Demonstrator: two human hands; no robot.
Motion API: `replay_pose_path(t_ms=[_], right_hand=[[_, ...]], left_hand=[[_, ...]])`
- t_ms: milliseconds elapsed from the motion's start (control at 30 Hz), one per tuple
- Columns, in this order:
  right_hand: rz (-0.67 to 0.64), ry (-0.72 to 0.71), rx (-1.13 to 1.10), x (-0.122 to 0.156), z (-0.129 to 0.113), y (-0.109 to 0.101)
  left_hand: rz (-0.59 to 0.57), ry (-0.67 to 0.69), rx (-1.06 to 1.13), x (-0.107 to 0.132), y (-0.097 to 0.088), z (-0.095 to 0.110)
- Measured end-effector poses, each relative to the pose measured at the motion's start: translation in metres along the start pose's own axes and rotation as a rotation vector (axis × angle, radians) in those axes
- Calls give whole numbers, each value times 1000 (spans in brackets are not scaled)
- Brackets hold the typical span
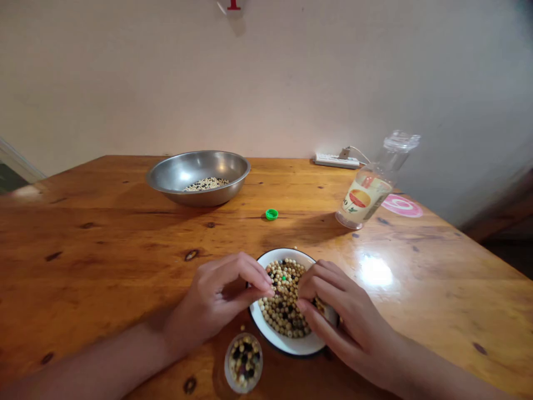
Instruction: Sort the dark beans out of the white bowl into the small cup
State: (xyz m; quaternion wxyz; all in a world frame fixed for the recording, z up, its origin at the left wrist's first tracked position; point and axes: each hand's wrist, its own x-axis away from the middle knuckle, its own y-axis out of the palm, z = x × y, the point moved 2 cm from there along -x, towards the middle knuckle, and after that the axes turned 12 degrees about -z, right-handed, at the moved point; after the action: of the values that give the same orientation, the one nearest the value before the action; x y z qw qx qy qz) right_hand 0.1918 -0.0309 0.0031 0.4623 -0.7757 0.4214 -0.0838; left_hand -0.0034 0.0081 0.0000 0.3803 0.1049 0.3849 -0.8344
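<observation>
Centrally, the bowl (291, 346) of beads (287, 316) sits toward the near edge of the tabletop (125, 250). The left hand (227, 286) is pinched over its left side, the right hand (339, 303) curled over its right; whether either grips a bead cannot be determined. A basin (166, 175) rests by the far edge.

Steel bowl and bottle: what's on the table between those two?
A green cap lies between the steel bowl and the bottle, with a power strip farther back by the wall; the head view shows both.
</observation>
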Motion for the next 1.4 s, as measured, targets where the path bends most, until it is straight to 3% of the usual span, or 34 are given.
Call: replay_pose_path(t_ms=[233, 767, 1400], right_hand=[[26, -14, 19, 0, -2, 0], [45, -14, -22, 0, -2, -2], [42, -37, -10, 0, -4, -3]], left_hand=[[75, 43, -34, 2, 1, 0], [81, 87, -4, 4, 3, -2], [102, 39, 34, 3, 2, -1]])
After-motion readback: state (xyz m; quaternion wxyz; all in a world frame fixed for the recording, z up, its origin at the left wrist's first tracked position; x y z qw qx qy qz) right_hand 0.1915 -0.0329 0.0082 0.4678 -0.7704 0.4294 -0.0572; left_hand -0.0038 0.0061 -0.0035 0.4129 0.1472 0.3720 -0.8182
